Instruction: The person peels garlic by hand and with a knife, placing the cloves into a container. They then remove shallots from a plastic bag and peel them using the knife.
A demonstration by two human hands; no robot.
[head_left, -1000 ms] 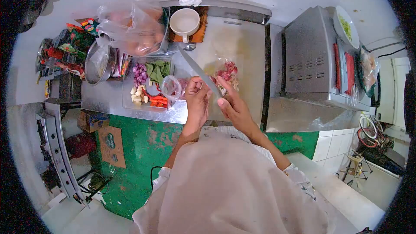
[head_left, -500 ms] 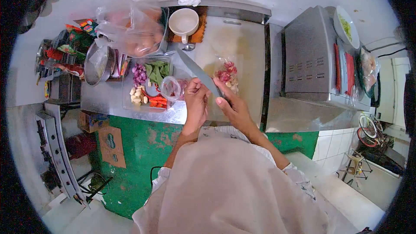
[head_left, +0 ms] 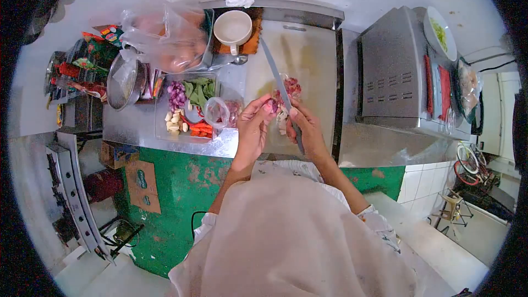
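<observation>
Pinched in the fingers of my left hand (head_left: 251, 138) is a reddish-purple shallot (head_left: 272, 104). My right hand (head_left: 309, 135) grips a long kitchen knife (head_left: 273, 65), its blade slanting up and to the left past the shallot. Both hands are over the front part of a white cutting board (head_left: 316, 93). Beyond them on the board lie reddish-purple pieces (head_left: 292, 84) on clear plastic, partly hidden by the blade and fingers. Left of my left hand stands a clear round plastic tub (head_left: 216, 112).
A clear tray (head_left: 159, 126) on the left holds small purple shallots (head_left: 176, 95), green leaves (head_left: 199, 91), garlic cloves (head_left: 173, 122) and red chillies (head_left: 201, 130). Behind are a cream cup (head_left: 233, 27) and a bagged container (head_left: 170, 38). A grey metal oven (head_left: 393, 71) stands right.
The knife has swung more upright, its tip moving right, and my right hand has shifted slightly right and down. The shallot in my left fingers now shows clearly.
</observation>
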